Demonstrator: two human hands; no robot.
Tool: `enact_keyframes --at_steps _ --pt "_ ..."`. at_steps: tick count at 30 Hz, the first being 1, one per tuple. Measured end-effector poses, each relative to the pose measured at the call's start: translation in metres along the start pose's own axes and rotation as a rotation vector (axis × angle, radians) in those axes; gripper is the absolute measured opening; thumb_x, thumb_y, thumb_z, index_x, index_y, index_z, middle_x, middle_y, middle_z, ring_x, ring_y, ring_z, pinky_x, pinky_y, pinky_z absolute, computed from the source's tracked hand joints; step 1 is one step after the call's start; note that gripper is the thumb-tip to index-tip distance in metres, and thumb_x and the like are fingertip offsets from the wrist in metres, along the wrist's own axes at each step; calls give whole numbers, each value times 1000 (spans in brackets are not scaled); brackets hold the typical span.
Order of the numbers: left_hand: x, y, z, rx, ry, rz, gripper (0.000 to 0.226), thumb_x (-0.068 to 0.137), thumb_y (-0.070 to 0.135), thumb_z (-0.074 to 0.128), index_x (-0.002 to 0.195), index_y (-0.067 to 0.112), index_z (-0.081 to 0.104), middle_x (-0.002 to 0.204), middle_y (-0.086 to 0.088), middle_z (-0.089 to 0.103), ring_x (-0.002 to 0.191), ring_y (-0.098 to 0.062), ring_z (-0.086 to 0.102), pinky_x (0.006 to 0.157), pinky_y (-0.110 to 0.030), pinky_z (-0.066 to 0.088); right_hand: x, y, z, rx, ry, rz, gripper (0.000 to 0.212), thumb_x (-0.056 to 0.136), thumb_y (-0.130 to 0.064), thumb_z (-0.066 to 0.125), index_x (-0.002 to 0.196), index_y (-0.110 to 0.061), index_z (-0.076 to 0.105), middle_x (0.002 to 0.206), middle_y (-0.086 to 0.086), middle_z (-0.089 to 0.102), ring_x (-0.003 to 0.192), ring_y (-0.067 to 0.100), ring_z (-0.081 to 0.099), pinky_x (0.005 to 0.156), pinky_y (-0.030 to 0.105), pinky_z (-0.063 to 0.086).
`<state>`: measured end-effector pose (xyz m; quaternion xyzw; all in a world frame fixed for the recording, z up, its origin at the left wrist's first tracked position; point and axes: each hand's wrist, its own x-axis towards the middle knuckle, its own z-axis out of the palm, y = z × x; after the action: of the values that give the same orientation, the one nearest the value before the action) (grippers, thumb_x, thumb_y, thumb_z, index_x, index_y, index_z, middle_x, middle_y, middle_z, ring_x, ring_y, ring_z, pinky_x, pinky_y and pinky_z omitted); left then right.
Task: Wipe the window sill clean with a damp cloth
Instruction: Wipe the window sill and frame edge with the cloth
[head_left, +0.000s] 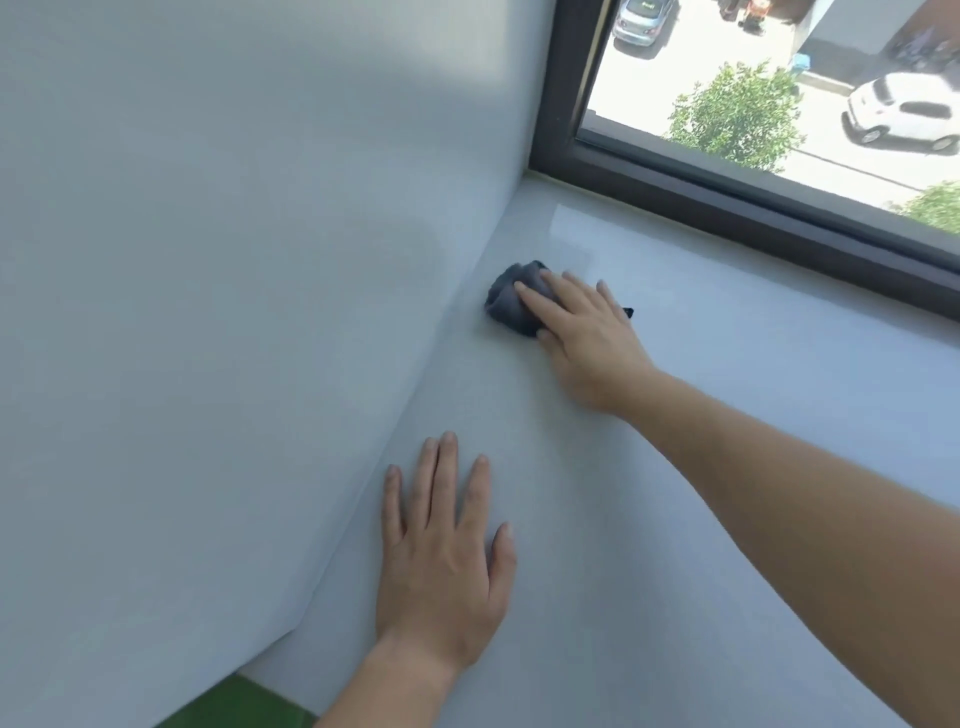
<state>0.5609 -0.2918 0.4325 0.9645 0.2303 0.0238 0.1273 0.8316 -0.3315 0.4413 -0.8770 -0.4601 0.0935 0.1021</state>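
A wide pale grey window sill (727, 395) runs from the lower left toward the dark window frame. A bunched dark grey cloth (506, 304) lies on it near the corner where the sill meets the side wall. My right hand (587, 338) presses down flat on the cloth, its fingers spread over it, and only the cloth's left part and a small tip to the right show. My left hand (447, 556) rests flat on the sill nearer to me, fingers apart, holding nothing.
A plain white side wall (234, 260) rises along the sill's left edge. The dark window frame (727, 202) borders the far side, with glass above showing a street, trees and cars below. A green patch (234, 706) shows under the sill's near edge.
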Motion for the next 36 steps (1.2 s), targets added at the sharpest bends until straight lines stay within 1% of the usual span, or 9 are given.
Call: enact_keyframes --at_steps 3,6,8,14,20,26,28,33,36 --pt "-1 3 1 -3 -2 -6 63 89 41 44 145 11 46 159 -18 29 150 -30 21 117 -60 20 -7 -12 5 14 73 161 53 102 -26 35 153 -35 24 163 1 20 150 27 12 122 48 3" --pt "-1 7 2 -14 -4 -15 62 90 40 44 144 11 48 159 -17 29 150 -29 21 118 -59 18 -72 -34 13 30 -16 -136 52 102 -29 35 152 -37 28 162 -1 23 151 25 14 123 45 5" --pt "-3 10 4 -20 -6 -16 61 90 40 43 144 11 47 160 -17 29 150 -29 20 118 -58 17 -96 -18 9 10 -92 -225 50 102 -32 32 151 -37 29 162 -3 24 151 22 14 123 43 4" --pt "-10 17 9 -16 1 -15 62 91 42 40 145 12 45 160 -17 27 151 -29 18 118 -59 17 -72 27 2 83 107 375 54 103 -24 36 154 -36 24 164 -1 18 151 24 8 123 44 -1" --pt "-16 22 12 -21 -4 -16 62 92 41 40 147 11 43 161 -17 25 151 -29 16 120 -57 12 -157 2 12 6 -76 -39 52 100 -35 25 152 -38 25 162 -5 21 151 21 12 123 46 7" --pt "-23 23 13 -14 -16 -35 63 94 42 36 149 13 40 162 -15 22 152 -26 10 121 -56 10 -116 30 9 84 117 349 54 100 -28 31 153 -35 26 162 -3 21 151 23 10 123 44 4" --pt "-28 24 12 -23 -12 -35 62 94 42 36 148 13 41 162 -14 22 152 -25 11 121 -56 11 -140 9 15 73 97 261 55 101 -23 36 153 -35 25 163 -3 19 151 21 8 123 42 2" --pt "-35 28 10 -14 3 -39 61 95 42 34 147 13 42 162 -14 24 152 -26 14 120 -56 13 -200 24 9 5 -89 -232 52 100 -28 32 151 -37 30 161 -3 25 150 22 17 122 43 11" --pt "-36 29 11 8 6 -47 60 96 42 31 148 14 40 162 -13 23 152 -25 14 120 -56 12 -156 56 -3 11 -20 8 54 99 -29 30 153 -34 28 162 -2 22 150 23 14 123 44 6"
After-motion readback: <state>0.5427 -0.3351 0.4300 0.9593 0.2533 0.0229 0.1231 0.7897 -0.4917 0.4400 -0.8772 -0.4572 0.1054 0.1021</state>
